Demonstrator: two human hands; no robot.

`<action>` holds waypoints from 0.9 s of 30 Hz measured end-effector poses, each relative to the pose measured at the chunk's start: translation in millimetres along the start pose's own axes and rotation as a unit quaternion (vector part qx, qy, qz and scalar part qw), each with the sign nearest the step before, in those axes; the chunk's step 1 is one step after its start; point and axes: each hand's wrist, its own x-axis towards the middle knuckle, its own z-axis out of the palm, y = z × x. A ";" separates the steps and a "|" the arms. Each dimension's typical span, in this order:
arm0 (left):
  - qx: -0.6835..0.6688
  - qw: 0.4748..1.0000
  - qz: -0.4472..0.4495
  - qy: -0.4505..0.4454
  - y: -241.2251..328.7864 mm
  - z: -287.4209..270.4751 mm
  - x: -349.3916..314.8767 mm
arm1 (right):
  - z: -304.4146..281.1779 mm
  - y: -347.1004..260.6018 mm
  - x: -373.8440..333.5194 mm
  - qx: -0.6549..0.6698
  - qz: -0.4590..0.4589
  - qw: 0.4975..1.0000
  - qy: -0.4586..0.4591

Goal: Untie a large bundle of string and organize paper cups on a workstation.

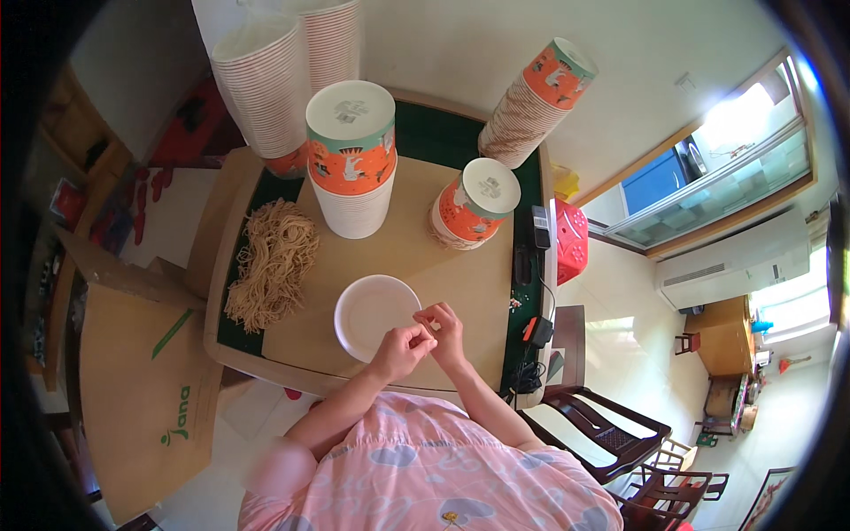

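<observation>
A white paper bucket (367, 305) stands mouth up near the table's front edge, its inside facing me. At its right rim, my left hand (403, 351) and my right hand (444, 333) meet with fingertips pinched close together. Whatever lies between the fingers is too small to make out. To the left is a loose heap of beige strings (270, 261). Beyond the bucket, an upside-down stack of paper buckets (352, 168) has an orange and green printed one on top. A shorter upside-down stack (465, 208) stands to its right.
More stacked buckets rise at the back left (261, 84) and back right (536, 102). A cardboard sheet (407, 257) covers much of the green tabletop. Along the right edge lie a black device (539, 227), an orange-black adapter (537, 332) and cables. A large carton (133, 389) stands left; a dark chair (606, 429) stands right.
</observation>
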 end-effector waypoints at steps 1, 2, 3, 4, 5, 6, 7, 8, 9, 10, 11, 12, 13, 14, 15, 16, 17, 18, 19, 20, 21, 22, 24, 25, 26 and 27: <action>0.003 1.000 0.007 -0.019 5.2 1.8 -3.7 | 1.6 7.3 0.1 0.006 0.004 1.000 0.002; 0.007 0.999 0.014 -0.039 7.7 3.8 -5.6 | 2.0 8.6 1.2 0.011 0.007 1.000 0.006; 0.013 0.998 0.035 -0.042 4.8 6.6 -5.8 | 1.6 9.8 1.9 0.008 0.008 1.000 0.015; 0.013 0.998 0.035 -0.042 5.7 6.0 -5.9 | 1.3 10.8 1.9 0.007 0.008 1.000 0.015; 0.006 0.999 0.023 -0.046 7.7 4.6 -6.8 | 1.6 11.3 1.8 0.003 0.010 1.000 0.016; 0.000 0.999 0.011 -0.049 9.5 3.1 -7.4 | 1.6 11.8 1.6 -0.001 0.011 1.000 0.018; -0.001 0.999 0.011 -0.048 10.4 1.9 -7.5 | 1.2 12.4 2.3 -0.001 0.011 1.000 0.017; -0.019 0.998 0.002 -0.056 10.9 0.1 -7.3 | 0.5 12.1 4.4 -0.004 0.005 1.000 0.014; -0.038 0.997 -0.007 -0.064 11.4 -2.0 -7.1 | -0.5 12.0 7.3 -0.006 0.000 1.000 0.010; -0.038 0.997 -0.007 -0.063 11.9 -5.2 -7.2 | -3.0 16.4 12.5 -0.006 -0.001 1.000 0.009; -0.055 0.996 0.004 -0.066 13.5 -8.5 -7.0 | -9.4 24.0 20.7 -0.019 -0.013 1.000 -0.012; -0.073 0.995 0.012 -0.064 15.2 -13.7 -8.9 | -14.6 22.6 30.3 -0.031 -0.026 0.999 -0.036; -0.099 0.993 -0.005 -0.056 19.4 -20.3 -12.3 | -21.8 21.0 41.1 -0.054 -0.019 0.995 -0.076; -0.126 0.991 -0.021 -0.047 24.5 -27.3 -14.5 | -27.4 15.3 55.1 -0.076 -0.027 0.991 -0.107; -0.121 0.991 -0.029 -0.046 23.0 -34.9 -14.7 | -32.5 10.5 69.1 -0.099 -0.034 0.985 -0.136; -0.151 0.987 -0.032 -0.033 19.8 -40.7 -15.0 | -35.1 7.3 83.1 -0.126 -0.044 0.978 -0.158; -0.179 0.983 -0.036 -0.021 17.9 -43.3 -14.7 | -34.8 6.6 95.8 -0.125 -0.043 0.979 -0.156; -0.200 0.979 -0.033 0.017 19.5 -43.7 -14.6 | -33.8 7.6 108.1 -0.143 -0.052 0.973 -0.173; -0.199 0.979 -0.032 0.015 21.1 -44.6 -14.3 | -33.4 8.1 116.5 -0.161 -0.060 0.967 -0.190; -0.218 0.975 -0.027 0.024 22.0 -47.4 -14.5 | -30.9 8.2 122.4 -0.160 -0.061 0.967 -0.190; -0.236 0.971 -0.022 0.031 22.6 -49.5 -14.4 | -28.9 8.0 127.1 -0.174 -0.075 0.964 -0.186; -0.236 0.971 -0.021 0.030 21.2 -50.1 -13.7 | -27.5 8.0 129.4 -0.187 -0.089 0.961 -0.180; -0.218 0.974 -0.045 0.039 13.7 -53.1 -13.5 | -16.7 -5.1 120.5 -0.158 -0.108 0.975 -0.108; -0.220 0.974 -0.043 0.045 11.6 -54.5 -13.1 | -13.4 -14.4 111.5 -0.129 -0.123 0.984 -0.032; -0.250 0.966 -0.022 0.061 9.4 -54.7 -13.9 | -13.4 -23.2 97.1 -0.082 -0.066 0.992 -0.065; -0.280 0.957 -0.001 0.074 8.3 -54.6 -13.7 | -15.2 -32.4 78.9 -0.036 -0.008 0.995 -0.096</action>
